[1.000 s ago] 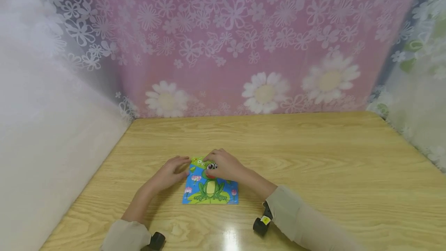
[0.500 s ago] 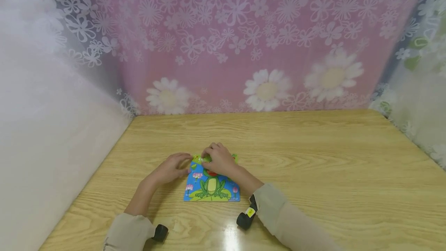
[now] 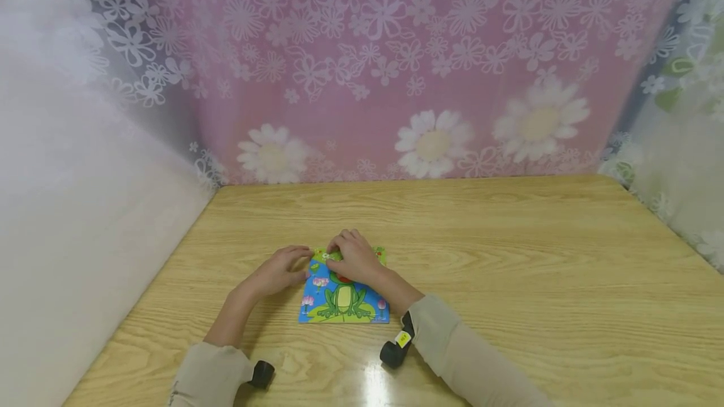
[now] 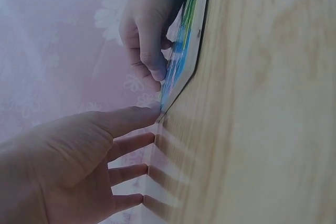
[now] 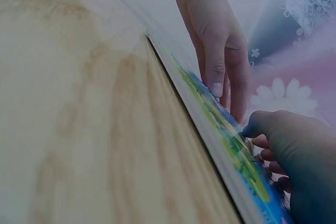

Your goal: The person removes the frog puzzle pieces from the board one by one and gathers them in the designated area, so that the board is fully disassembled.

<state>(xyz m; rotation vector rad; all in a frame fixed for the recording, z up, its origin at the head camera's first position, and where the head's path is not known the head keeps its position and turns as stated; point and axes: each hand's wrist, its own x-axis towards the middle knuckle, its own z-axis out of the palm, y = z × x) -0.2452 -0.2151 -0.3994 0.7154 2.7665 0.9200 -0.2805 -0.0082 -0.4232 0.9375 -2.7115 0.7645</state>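
At the frame's lower centre, the right hand (image 3: 357, 260) had just shifted up the wooden frog-picture board (image 3: 344, 300), hiding the printed eyes; work seemed centred there, though whether it pinched anything I couldn't tell. The left hand (image 3: 277, 273) lay loose, thumb at the board's left edge.

Wood-grain table (image 3: 537, 269); frog picture board (image 3: 343, 301) lying flat.
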